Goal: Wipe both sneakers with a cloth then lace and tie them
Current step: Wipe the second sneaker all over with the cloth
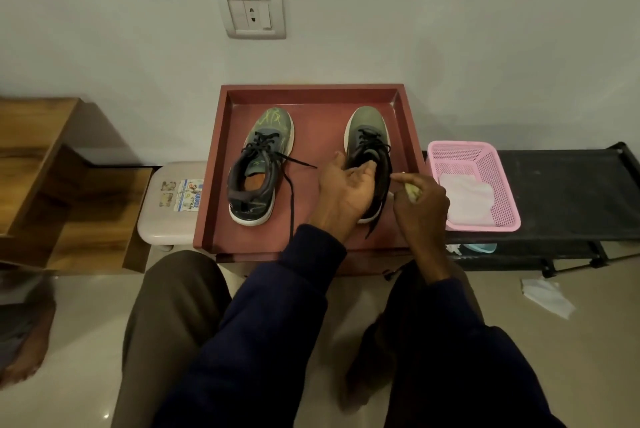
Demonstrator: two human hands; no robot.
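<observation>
Two grey-green sneakers with black laces stand on a red tray (313, 95). The left sneaker (261, 164) has yellow-green scribbles on its toe, and its loose lace trails toward the tray's front. My left hand (346, 188) grips the collar of the right sneaker (369, 137), fingers curled into its opening. My right hand (420, 202) is closed on a small crumpled wipe (414, 191), stained yellow-green, held against that sneaker's right side near the heel.
A pink mesh basket (502, 185) holding a white cloth (467, 195) sits right of the tray on a black rack (568, 185). A crumpled white tissue (545, 296) lies on the floor. Wooden shelves (62, 185) and a small stool (173, 199) stand to the left.
</observation>
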